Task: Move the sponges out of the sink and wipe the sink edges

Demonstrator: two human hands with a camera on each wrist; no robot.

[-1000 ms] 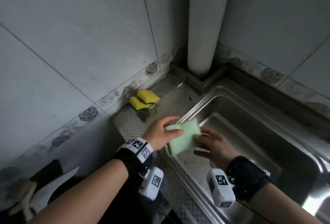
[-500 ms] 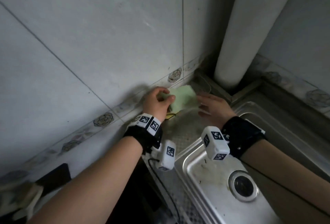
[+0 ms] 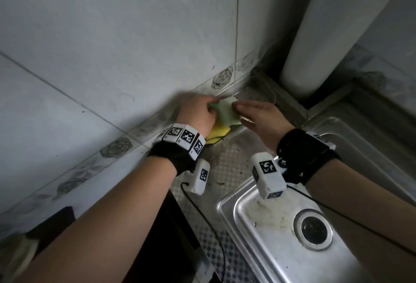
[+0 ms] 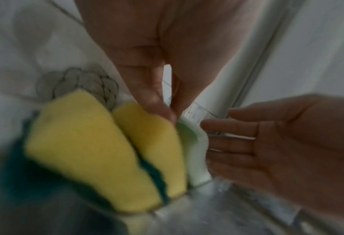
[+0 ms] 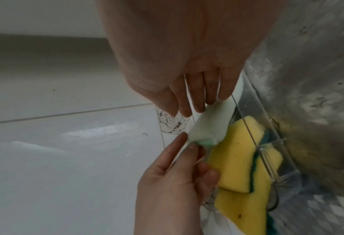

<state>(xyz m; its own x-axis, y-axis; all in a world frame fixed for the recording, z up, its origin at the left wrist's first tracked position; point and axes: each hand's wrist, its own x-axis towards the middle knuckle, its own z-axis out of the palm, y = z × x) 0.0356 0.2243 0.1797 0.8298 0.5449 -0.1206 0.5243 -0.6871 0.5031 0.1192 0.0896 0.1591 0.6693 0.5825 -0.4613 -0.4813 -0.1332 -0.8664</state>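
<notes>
Left hand pinches the pale green sponge at its near corner, thumb and fingertips closed on the green scouring edge. Right hand is flat, fingers straight and together, tips touching the sponge's far end; no curl around it. Green sponge sits between the two sets of fingertips, tilted, over the clear plastic holder against the tiled wall. Two yellow sponges with dark green scouring backs lie in that holder just below the left fingers, side by side and overlapping, touching the green one. Left wrist view is blurred, but shows the same: yellow pair under the pinch, right palm open just beside the green sponge. Steel sink basin is nearer the wrists than the fingertips, well apart from all three sponges; its drain is uncovered.
</notes>
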